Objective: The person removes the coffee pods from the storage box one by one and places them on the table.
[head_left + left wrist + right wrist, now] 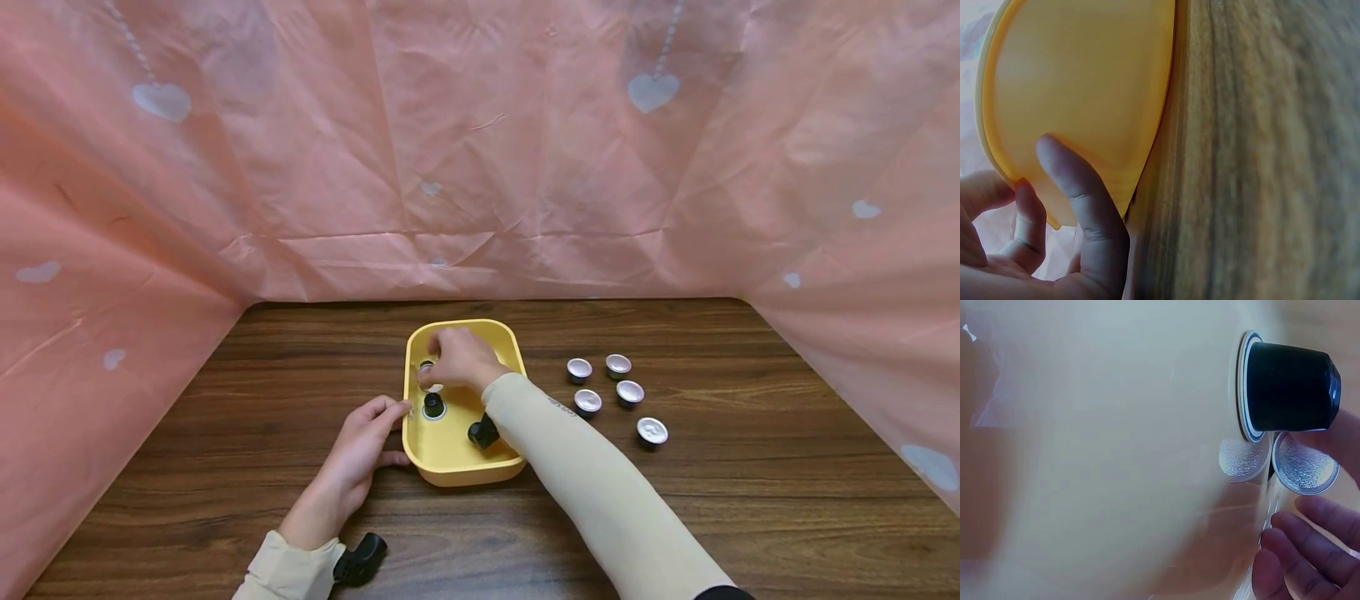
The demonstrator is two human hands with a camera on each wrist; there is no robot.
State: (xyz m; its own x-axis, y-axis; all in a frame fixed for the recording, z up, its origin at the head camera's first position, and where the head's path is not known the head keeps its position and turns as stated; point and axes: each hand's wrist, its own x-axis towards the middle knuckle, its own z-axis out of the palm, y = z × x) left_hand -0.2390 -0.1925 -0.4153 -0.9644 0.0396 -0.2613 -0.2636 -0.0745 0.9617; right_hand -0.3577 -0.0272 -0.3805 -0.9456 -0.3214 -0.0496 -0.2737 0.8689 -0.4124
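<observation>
Inside the yellow plastic bin (457,477), my right hand (463,360) reaches toward the far left corner. In the right wrist view its thumb and index finger pinch a coffee capsule (1305,465) whose silver lid faces the camera; the capsule's body is mostly hidden. A black coffee capsule (1288,386) stands lid-down on the bin floor beside it; the head view shows this capsule (433,406) near the left wall. My left hand (358,454) grips the bin's left side, with fingers at the rim and thumb (1079,178) against the outer wall.
Several silver-lidded coffee capsules (587,402) rest lid-up on the wooden table (300,367), right of the bin. Black wrist cameras (360,560) are worn on both forearms. Pink cloth (480,167) with hearts hangs behind and along both sides.
</observation>
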